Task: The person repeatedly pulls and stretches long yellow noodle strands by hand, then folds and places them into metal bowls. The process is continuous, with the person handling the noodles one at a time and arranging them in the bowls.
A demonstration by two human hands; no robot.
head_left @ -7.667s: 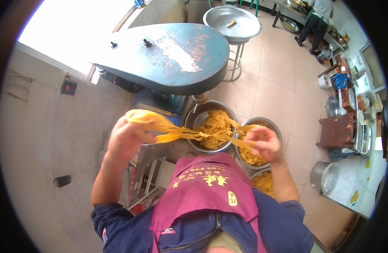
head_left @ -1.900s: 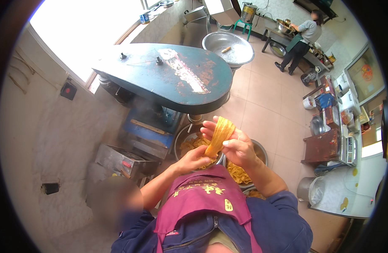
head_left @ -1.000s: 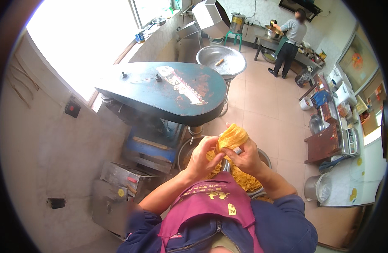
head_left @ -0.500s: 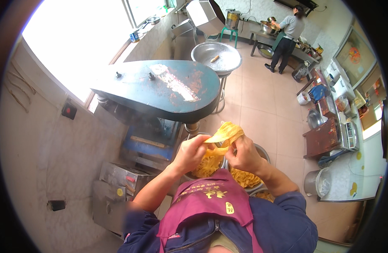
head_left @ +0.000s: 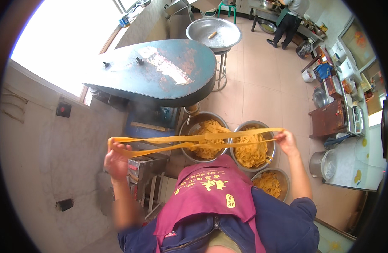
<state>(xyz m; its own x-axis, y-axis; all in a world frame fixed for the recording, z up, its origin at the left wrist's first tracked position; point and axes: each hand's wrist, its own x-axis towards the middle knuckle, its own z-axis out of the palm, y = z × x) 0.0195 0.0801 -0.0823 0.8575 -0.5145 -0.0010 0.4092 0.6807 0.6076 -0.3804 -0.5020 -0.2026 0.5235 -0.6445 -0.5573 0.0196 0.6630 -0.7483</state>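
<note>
A long, flat yellow noodle strip (head_left: pixel 168 139) is stretched in a wide loop between my two raised hands. At the left end, my left hand (head_left: pixel 115 162) is closed on the loop, beside the wall. My right hand (head_left: pixel 287 142) grips the other end above the floor. Beneath the strip stand a metal bowl (head_left: pixel 186 127) and a second metal bowl (head_left: pixel 253 123), both holding yellow noodle strips (head_left: pixel 249 152). Nearer me on the right is a smaller bowl (head_left: pixel 286 183) with more strips.
Ahead on the left is a large machine with a worn green cover (head_left: pixel 118 78). Behind it, a wide metal basin (head_left: pixel 194 33) containing a short wooden stick (head_left: pixel 212 35) rests on a stand. A co-worker (head_left: pixel 286 25) stands at the far table. Cluttered shelving (head_left: pixel 329 118) lines the right.
My hands have moved far apart, left and right, drawing the bunched noodle strip out into a long loop. The bowls below now show more fully, and the view has tilted downward.
</note>
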